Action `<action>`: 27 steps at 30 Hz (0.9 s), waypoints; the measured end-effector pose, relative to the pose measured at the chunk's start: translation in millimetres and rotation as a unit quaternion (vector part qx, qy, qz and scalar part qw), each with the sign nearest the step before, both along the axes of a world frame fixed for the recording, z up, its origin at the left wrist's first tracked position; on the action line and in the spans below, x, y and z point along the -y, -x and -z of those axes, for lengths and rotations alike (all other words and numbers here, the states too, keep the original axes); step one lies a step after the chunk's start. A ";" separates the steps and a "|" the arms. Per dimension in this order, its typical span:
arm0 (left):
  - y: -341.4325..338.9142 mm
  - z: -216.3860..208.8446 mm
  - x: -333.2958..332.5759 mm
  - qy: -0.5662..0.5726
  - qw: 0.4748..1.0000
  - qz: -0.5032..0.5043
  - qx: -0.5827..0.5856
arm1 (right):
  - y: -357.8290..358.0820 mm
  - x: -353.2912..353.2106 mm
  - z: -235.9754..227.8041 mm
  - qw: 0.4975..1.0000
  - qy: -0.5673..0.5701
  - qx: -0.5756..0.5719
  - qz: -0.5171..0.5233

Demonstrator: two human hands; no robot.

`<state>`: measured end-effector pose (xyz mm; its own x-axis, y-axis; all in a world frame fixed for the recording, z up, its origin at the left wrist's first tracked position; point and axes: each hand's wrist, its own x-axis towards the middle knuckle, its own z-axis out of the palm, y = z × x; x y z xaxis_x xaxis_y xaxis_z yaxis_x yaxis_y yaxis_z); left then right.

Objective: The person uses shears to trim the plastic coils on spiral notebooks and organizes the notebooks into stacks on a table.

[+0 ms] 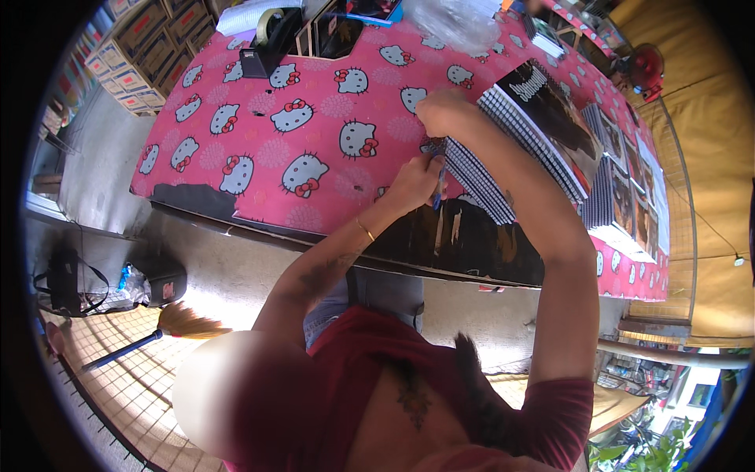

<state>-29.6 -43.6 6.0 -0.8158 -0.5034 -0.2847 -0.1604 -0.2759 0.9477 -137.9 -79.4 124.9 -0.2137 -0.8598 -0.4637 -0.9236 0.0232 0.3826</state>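
Observation:
My left hand [417,182] is closed around a small dark tool with blue parts [438,195], near the table's front edge; its exact kind is hard to make out. Just beyond it, my right hand [444,114] is curled at the far left corner of a pile of wire-bound notebooks [543,110]. Its fingertips are turned away, so what they grip is hidden. The notebooks lie fanned in steps, their wire spines facing left toward my hands. Dark printed covers show on top. My right forearm crosses over part of the pile.
More wire-bound notebooks [629,181] lie to the right. A black tape dispenser [263,55] and a dark partitioned box [334,35] stand at the back left, with clear plastic [452,23] beside them. The pink patterned table cover [330,130] is torn along the front. Cartons [145,51] are stacked beyond.

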 end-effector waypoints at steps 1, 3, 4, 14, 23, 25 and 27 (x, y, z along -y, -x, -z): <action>0.8 -0.5 1.0 0.003 1.000 -0.005 -0.006 | 1.8 0.8 0.4 1.000 0.002 0.002 -0.002; 1.2 -3.2 1.6 0.007 1.000 -0.015 -0.018 | 5.4 2.0 1.8 1.000 0.004 0.007 -0.005; 1.4 -5.5 1.2 0.015 1.000 -0.020 -0.013 | 7.2 1.4 3.4 1.000 0.015 0.015 -0.010; -3.5 11.1 -0.8 -0.012 1.000 0.007 -0.017 | 9.3 1.3 12.8 0.997 0.038 0.058 -0.015; -2.0 4.7 1.5 0.032 0.999 0.008 0.006 | 18.0 -2.6 24.0 0.995 0.065 0.071 -0.027; -6.5 8.6 -1.5 0.017 1.000 0.015 0.002 | 17.5 -0.4 24.6 0.995 0.063 0.080 -0.025; -8.1 11.7 -5.3 -0.003 1.000 0.011 0.002 | 17.2 1.3 25.3 0.995 0.052 0.088 -0.014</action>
